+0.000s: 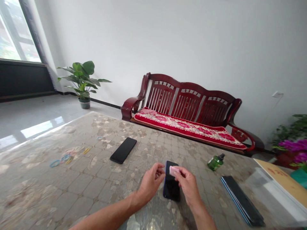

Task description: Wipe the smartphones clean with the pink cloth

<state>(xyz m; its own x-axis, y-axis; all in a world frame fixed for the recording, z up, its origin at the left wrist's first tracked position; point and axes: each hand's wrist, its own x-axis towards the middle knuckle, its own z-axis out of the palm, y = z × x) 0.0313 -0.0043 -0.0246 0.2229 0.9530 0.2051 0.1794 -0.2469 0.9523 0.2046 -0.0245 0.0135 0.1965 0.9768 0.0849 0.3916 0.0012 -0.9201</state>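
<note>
A smartphone (pixel 171 188) with a dark screen and a bluish edge lies flat on the table. Over its upper half, my right hand (pixel 188 183) pinches a small pale pink piece of cloth or tissue (pixel 174 171). Whether that piece touches the screen, I cannot tell. Beside the phone's left edge is my left hand (pixel 153 179), its fingers loosely curved and apart, holding nothing. A second black phone (pixel 123 150) lies screen up, farther off to the left.
Several coloured bands (pixel 67 157) lie at the left. On the right are a green bottle (pixel 215 162), a stack of phones (pixel 242 201) and a tan and white box (pixel 283 185). Behind the patterned table (pixel 81 185) stands a red wooden bench (pixel 187 102).
</note>
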